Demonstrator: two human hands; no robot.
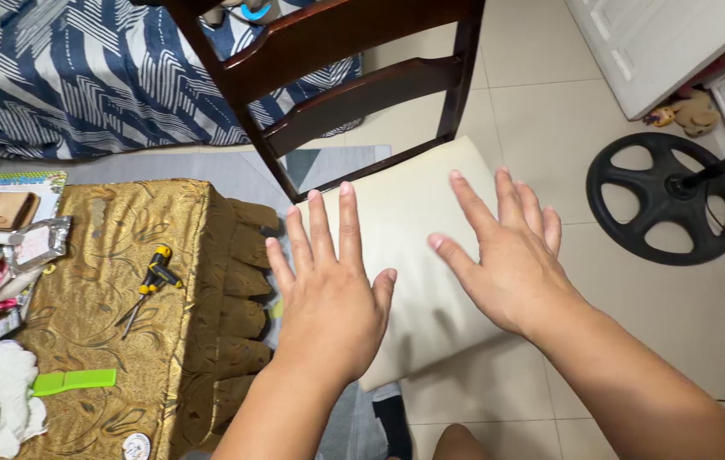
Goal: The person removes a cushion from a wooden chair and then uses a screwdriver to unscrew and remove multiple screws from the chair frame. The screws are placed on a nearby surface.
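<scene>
- On the cream seat cushion (418, 255) of the dark wooden chair (354, 51), both hands lie palm down, as if to steady or feel the pad.
- The left hand (333, 302) rests on the cushion's near left edge, the right hand (512, 260) further in; all fingers are spread flat, pinching nothing.
- Just left stands a desk under a gold cloth (124, 281), carrying a screwdriver (149, 285) and a green comb (73, 381).
- At its far left edge lies a silvery foil packet (37, 244).
- A black fan base (665, 198) sits on the tiled floor, right.
</scene>
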